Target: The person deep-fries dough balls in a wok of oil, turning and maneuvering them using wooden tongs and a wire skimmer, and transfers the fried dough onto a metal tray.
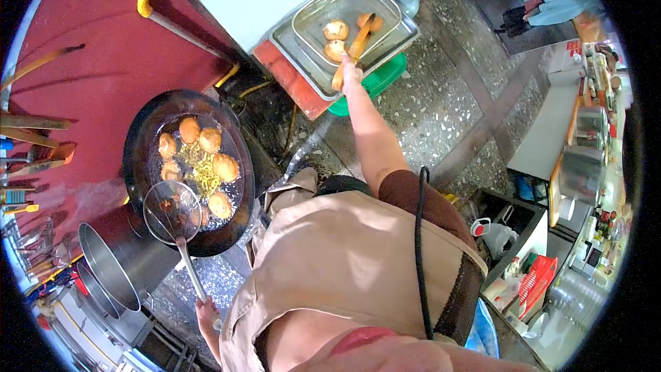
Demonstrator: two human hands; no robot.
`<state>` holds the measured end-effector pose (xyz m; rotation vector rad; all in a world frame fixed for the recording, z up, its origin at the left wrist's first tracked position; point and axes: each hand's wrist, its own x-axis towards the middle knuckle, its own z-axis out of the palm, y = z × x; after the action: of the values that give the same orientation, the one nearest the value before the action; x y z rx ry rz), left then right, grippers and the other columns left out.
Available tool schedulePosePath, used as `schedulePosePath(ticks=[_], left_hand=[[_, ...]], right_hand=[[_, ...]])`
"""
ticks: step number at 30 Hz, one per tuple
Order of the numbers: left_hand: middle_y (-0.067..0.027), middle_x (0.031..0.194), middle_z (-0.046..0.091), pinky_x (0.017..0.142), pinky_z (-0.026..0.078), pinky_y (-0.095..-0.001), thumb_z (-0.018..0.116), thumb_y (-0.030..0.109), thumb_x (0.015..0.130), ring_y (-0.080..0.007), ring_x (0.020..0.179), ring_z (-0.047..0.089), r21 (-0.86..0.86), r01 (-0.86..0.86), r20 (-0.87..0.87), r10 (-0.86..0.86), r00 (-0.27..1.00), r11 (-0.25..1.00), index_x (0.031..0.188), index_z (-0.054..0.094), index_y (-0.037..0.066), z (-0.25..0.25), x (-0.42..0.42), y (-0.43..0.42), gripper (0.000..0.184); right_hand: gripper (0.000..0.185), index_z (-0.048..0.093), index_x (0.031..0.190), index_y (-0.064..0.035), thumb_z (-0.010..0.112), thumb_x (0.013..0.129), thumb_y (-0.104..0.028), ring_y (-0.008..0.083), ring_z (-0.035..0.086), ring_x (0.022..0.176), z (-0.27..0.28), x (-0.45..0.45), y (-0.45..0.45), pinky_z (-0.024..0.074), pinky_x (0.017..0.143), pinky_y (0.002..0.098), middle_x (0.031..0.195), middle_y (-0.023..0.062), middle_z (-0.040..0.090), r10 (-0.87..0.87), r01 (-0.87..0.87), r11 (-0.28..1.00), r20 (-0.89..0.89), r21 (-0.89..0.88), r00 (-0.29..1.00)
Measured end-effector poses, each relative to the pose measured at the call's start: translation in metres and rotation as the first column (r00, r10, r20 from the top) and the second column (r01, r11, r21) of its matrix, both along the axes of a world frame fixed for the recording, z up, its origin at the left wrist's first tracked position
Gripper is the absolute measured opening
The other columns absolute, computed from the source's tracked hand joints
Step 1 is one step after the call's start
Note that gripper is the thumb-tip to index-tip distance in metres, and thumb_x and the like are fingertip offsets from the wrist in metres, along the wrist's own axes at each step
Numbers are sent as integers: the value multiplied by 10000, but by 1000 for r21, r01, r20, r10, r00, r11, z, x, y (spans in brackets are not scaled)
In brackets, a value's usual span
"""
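Note:
My left hand [208, 311] is closed around the handle of a wire-mesh strainer [172, 212]. Its round basket hangs over the near rim of a wide dark wok [135, 151]. Several golden-brown fried balls [226, 167] float in the wok's oil around a heap of yellowish-green shreds [205, 178]. My right hand [351, 74] reaches out and grips wooden tongs [359, 43] with a dark tip. The tongs lie over a rectangular metal tray [303, 27], beside several fried balls [336, 29]. Whether the tip touches a ball I cannot tell.
Under the tray are a larger metal pan [313, 86], a red surface [292, 79] and a green basin [385, 79]. Tall metal pots [113, 262] stand left of the wok. Utensils hang on the red wall [96, 96]. A shelf holds a red basket [537, 282].

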<state>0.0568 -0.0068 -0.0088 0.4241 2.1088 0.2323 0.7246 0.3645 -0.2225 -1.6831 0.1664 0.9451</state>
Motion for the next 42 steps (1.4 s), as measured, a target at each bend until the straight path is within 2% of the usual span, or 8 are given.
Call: schedulePosePath(ticks=[9,12,21,23,32,37,39,42], left_hand=[[-13,581,423,352,369,-301,512,155,858,-134,426,417,22,26,49,-27,998,999,850,434,103,-5,-10,-9,94],[-17,562,422,350,384,-303,513,151,857,-134,418,428,2,-11,-53,11,999,1000,845,431,88,-3,-2,-9,104],[-14,558,433,360,379,-309,501,168,870,-136,428,437,53,-134,3,135,991,990,830,443,84,-1,2,-14,109],[-12,556,426,361,375,-303,502,170,871,-134,425,428,-61,-11,-39,8,999,998,830,442,86,6,16,-2,111],[-25,578,434,365,372,-297,523,180,853,-143,426,425,-10,20,26,-20,999,1000,833,449,84,1,4,-14,122],[-26,567,430,363,370,-297,533,163,837,-142,422,426,-9,-73,10,73,997,997,813,446,72,3,12,-14,128],[-25,564,429,364,369,-297,535,159,834,-141,420,425,1,-56,19,55,998,998,801,446,68,1,12,-14,131],[-22,556,432,365,372,-289,545,175,839,-131,421,429,-3,-57,26,57,998,998,796,443,73,-1,11,-15,150]], right_hand=[[639,501,1057,93,760,682,-354,244,576,799,-18,62,0,490,644,384,990,159,565,-70,93,988,-176,125,982],[620,501,1046,-4,744,672,-434,240,539,568,-15,65,-10,457,473,358,876,132,545,71,-57,989,-95,137,993],[626,510,994,69,763,651,-390,219,557,589,-17,74,4,477,503,341,856,150,562,170,-174,981,60,84,984],[614,518,985,67,767,650,-383,218,560,602,-14,67,1,477,509,341,858,145,564,188,-200,975,122,93,975],[542,488,1065,-90,693,720,-454,206,510,610,-33,85,43,450,498,335,839,76,504,209,-198,975,-109,103,972],[536,487,1063,-96,688,722,-458,204,506,605,-24,83,43,446,497,338,861,71,508,242,-228,968,-140,109,960],[639,486,1156,34,764,689,-302,235,565,931,-12,80,39,464,778,383,1071,127,561,208,-185,972,-165,148,964],[569,508,1125,-3,755,702,-292,224,569,861,-13,80,34,478,699,363,1026,118,570,250,-234,966,-165,112,954]])
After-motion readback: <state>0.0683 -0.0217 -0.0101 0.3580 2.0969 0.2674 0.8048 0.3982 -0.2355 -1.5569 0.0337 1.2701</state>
